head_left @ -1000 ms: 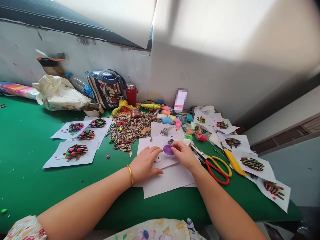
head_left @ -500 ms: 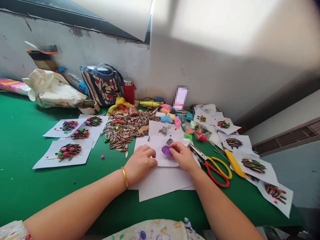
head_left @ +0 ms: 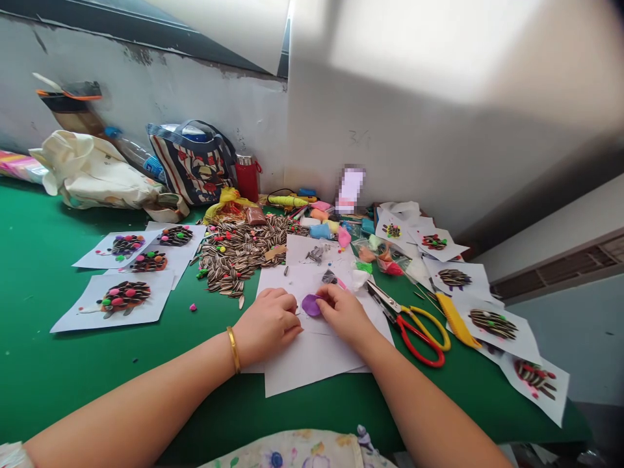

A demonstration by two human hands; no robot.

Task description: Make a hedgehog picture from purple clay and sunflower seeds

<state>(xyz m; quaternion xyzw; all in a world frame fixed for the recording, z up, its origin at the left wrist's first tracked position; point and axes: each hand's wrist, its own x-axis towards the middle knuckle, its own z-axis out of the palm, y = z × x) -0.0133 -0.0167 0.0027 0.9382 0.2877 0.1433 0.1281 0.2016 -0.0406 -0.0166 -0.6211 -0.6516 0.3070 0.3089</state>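
Note:
Pinched at its right edge between my right hand's [head_left: 345,317] thumb and finger is a flat purple disc, apparently modelling clay [head_left: 311,305]. The disc lies over white paper [head_left: 287,380], or just above it. My left hand [head_left: 273,325], with a gold bangle at the wrist, rests on the paper left of the disc. Its fingers are curled in and closed; what they hold, if anything, is hidden. Behind my hands, small dark seeds [head_left: 318,252] lie on another sheet. Red-and-yellow-handled scissors [head_left: 414,322] lie to the right of my right hand.
A heap of striped sunflower seeds [head_left: 238,250] spreads at the back left. Paper pictures made with seeds and coloured balls [head_left: 125,294] lie at left, others [head_left: 493,324] at right. Clay packets [head_left: 319,231], a yellow comb-like strip [head_left: 457,318], a striped bag [head_left: 192,166] and a red flask [head_left: 247,177] surround the area.
My right hand and the purple disc have shifted slightly left and toward me. The disc shows more of its flat face. The whole view has also shifted a little; the left hand stays on the paper.

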